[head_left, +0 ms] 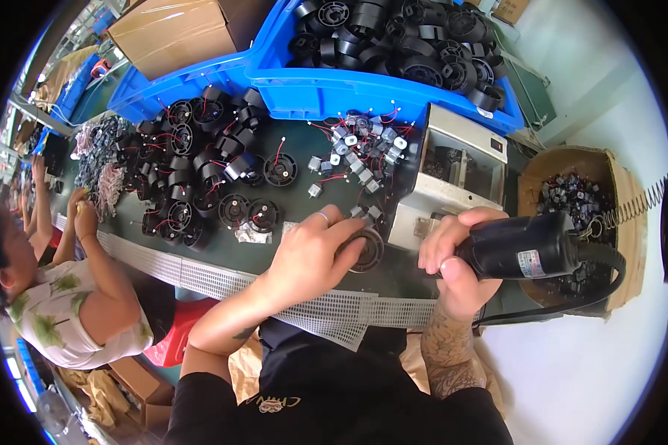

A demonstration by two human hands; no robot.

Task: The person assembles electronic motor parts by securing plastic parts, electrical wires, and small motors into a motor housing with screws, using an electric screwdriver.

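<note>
My left hand (312, 248) grips a black round plastic housing (369, 252) low over the green bench, thumb and fingers at its near left side. Small grey motors (367, 213) sit against the fingertips; whether one is seated in the housing is hidden. In my right hand (460, 248) is a black electric screwdriver (525, 246), held almost level. Its front end points left toward the housing, and the fingers hide most of its tip. A cable (612, 259) runs from its rear, and a coil spring (634, 206) is hooked there too.
Motors with red wires (364, 152) lie ahead, black housings (193, 159) to their left. Blue bins (334, 100) stand behind. A white screw feeder (453, 189) stands near my right hand, beside a carton of motors (531, 193). A co-worker (74, 297) sits at left.
</note>
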